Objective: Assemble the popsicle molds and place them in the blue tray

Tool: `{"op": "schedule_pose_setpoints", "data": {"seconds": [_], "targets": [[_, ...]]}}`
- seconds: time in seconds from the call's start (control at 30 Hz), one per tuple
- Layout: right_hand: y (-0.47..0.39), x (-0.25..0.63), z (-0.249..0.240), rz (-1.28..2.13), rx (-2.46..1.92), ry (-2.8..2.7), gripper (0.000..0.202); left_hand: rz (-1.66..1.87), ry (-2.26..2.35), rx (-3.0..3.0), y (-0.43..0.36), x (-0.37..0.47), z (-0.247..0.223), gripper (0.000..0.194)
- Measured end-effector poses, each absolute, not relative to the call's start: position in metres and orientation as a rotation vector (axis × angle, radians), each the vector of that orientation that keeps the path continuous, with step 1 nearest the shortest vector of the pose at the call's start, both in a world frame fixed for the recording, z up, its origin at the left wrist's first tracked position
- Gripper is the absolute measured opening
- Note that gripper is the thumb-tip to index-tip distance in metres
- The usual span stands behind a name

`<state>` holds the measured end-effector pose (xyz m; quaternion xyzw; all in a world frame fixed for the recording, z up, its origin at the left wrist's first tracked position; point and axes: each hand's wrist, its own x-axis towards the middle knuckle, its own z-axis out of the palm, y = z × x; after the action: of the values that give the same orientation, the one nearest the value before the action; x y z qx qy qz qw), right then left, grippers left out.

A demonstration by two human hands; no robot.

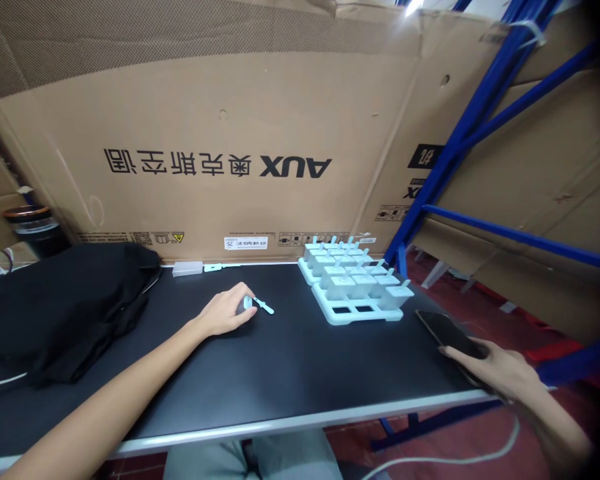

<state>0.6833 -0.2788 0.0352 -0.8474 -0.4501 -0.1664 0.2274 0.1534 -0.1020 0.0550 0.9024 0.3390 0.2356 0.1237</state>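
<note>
My left hand [229, 309] rests on the black table, its fingers closed round a small pale blue piece [247, 303]. A light blue stick [265, 306] lies just right of those fingertips. At the table's right end my right hand [495, 365] grips a dark phone [449, 333] lying on the surface. Between the hands, toward the back, stand light blue popsicle molds with upright sticks [365, 285] in two racks [350, 317]. The front rack shows two bare slots at its near left.
Black cloth [65, 307] covers the left of the table [290, 373], with a dark jar [37, 230] behind. A white box [187, 268] and another blue stick [214, 267] lie at the back edge. Cardboard [280, 107] and a blue frame [455, 143] stand beyond.
</note>
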Motion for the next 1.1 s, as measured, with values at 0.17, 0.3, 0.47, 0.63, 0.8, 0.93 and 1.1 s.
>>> {"op": "schedule_pose_setpoints", "data": {"seconds": [0.17, 0.3, 0.47, 0.63, 0.8, 0.93, 1.1], "targets": [[-0.276, 0.615, 0.062, -0.715, -2.414, -0.951, 0.101, 0.749, 0.937, 2.544, -0.1, 0.151, 0.054, 0.03], [-0.26, 0.517, 0.07, -0.416, -1.846, -1.585, 0.041, 0.887, 0.811, 2.477, -0.099, 0.149, 0.056, 0.035], [-0.229, 0.407, 0.056, 0.079, -1.554, -1.914, 0.038, 0.977, 0.605, 2.39, -0.108, 0.154, 0.06, 0.04], [-0.197, 0.364, 0.061, 0.321, -1.395, -1.944, 0.056, 0.982, 0.497, 2.306, -0.124, 0.17, 0.059, 0.039], [-0.173, 0.366, 0.067, 0.456, -1.245, -2.015, 0.045, 0.989, 0.438, 2.221, -0.119, 0.168, 0.067, 0.043], [-0.167, 0.374, 0.067, 0.52, -1.317, -2.037, 0.055, 0.98, 0.644, 2.184, -0.097, 0.145, 0.079, 0.058], [-0.166, 0.367, 0.07, 0.507, -1.245, -2.142, 0.058, 0.8, 0.591, 2.108, -0.101, 0.14, 0.073, 0.077]]}}
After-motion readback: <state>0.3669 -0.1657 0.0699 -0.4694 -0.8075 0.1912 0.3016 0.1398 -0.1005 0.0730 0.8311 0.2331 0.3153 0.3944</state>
